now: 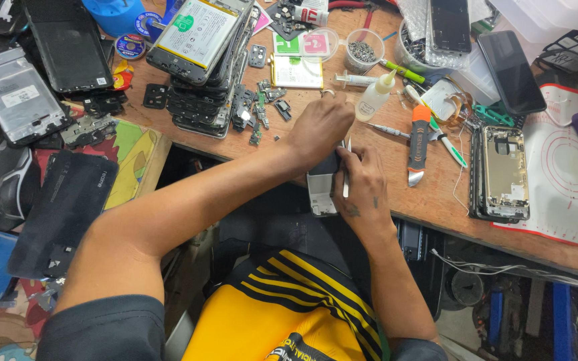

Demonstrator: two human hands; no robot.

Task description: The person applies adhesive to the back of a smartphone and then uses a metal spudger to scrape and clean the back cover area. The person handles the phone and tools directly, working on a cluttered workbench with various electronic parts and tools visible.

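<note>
Brown wooden workbench (429, 200), scuffed and crowded, fills the upper frame. At the centre, at the bench's near edge, the left hand (319, 127) curls closed over the top of a small opened phone (321, 190), its pale grey inner frame exposed below the fingers. The right hand (361, 184) pinches slim metal tweezers (346, 170), tips pointing up into the phone. The back is already off and the work is inside; nothing looks reassembled yet. At upper left stands a stack of dark, flat phone bodies (202, 80), one showing a white battery. To the right lie an orange-handled tool (418, 144), a soft plastic squeeze bottle (374, 97) and a gold-coloured phone shell (503, 170).
</note>
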